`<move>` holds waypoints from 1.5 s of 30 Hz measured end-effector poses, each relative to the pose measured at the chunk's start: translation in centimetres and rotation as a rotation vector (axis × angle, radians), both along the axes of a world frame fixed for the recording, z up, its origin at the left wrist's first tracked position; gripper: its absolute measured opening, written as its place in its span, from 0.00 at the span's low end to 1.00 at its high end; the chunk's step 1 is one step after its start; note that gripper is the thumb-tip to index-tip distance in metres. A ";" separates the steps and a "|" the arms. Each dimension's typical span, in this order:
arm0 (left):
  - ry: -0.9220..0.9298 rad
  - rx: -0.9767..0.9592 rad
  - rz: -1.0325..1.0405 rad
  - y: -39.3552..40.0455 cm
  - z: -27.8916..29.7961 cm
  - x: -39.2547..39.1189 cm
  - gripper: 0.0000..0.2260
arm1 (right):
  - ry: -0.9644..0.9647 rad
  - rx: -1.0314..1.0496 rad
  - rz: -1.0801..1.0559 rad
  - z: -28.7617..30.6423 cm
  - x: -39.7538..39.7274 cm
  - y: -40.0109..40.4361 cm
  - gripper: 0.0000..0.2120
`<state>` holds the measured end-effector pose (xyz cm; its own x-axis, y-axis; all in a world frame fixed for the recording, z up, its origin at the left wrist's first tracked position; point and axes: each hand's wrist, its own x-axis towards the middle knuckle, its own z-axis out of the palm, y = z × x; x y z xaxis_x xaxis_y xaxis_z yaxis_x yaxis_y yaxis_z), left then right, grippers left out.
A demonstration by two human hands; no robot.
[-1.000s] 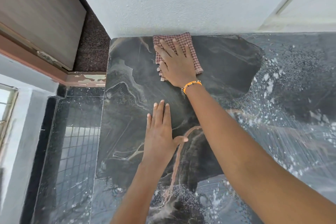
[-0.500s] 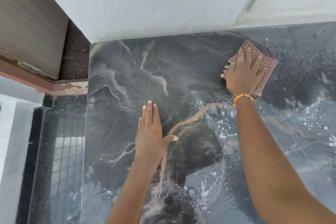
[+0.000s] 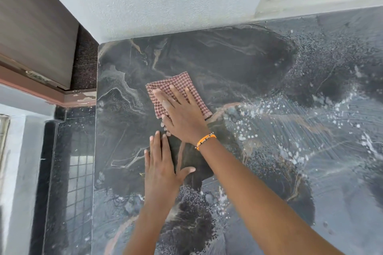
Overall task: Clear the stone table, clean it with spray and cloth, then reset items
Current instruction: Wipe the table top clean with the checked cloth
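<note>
A right hand presses a checked cloth flat on the stone table, fingers straight and spread over it, not curled. The cloth lies near the table's left edge, its long axis slanting from that edge toward the wet side. The left hand rests flat just below the cloth, fingers straight, holding nothing. Foam streaks (apparently still unwiped) lie to the right of the cloth, so the next stroke likely runs that way; the right hand is nearer.
</note>
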<state>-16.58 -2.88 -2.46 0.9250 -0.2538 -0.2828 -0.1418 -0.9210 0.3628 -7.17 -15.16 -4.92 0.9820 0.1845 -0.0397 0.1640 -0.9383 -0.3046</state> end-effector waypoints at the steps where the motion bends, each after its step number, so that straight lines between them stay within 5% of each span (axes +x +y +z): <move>1: 0.000 0.019 -0.018 -0.2 0.0 -0.3 0.46 | -0.001 0.000 -0.018 0.0 -0.7 -1.6 0.31; 9: 0.018 0.044 -0.072 -1.0 0.2 -0.9 0.46 | 0.046 -0.137 -0.600 -0.6 -7.0 -18.4 0.29; 14: 0.001 -0.007 -0.078 -0.5 0.2 -0.9 0.42 | 0.069 -0.143 -0.848 -0.7 -10.2 -16.6 0.29; 18: -0.038 -0.094 -0.025 1.1 0.5 -1.2 0.30 | 0.075 -0.114 -0.761 -0.4 -9.4 -8.9 0.29; 25: -0.087 -0.121 0.119 6.4 1.2 -2.1 0.33 | 0.080 -0.005 -0.251 0.3 -8.1 5.8 0.29; 30: -0.064 -0.147 0.054 6.6 1.5 -2.8 0.32 | 0.047 -0.062 -0.030 -0.2 -12.1 3.7 0.28; 39: 0.055 -0.085 -0.115 5.4 0.9 -3.3 0.30 | 0.110 -0.176 -0.625 0.0 -16.4 -12.2 0.29; 45: 0.028 -0.081 -0.156 5.8 0.9 -3.3 0.30 | 0.117 -0.116 -1.005 -0.2 -19.4 -8.1 0.29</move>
<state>-19.93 2.91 -1.55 0.8645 -0.4169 -0.2808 -0.2698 -0.8562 0.4405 -26.60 -23.22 -5.14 0.6691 -0.7349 -0.1108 -0.7415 -0.6499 -0.1668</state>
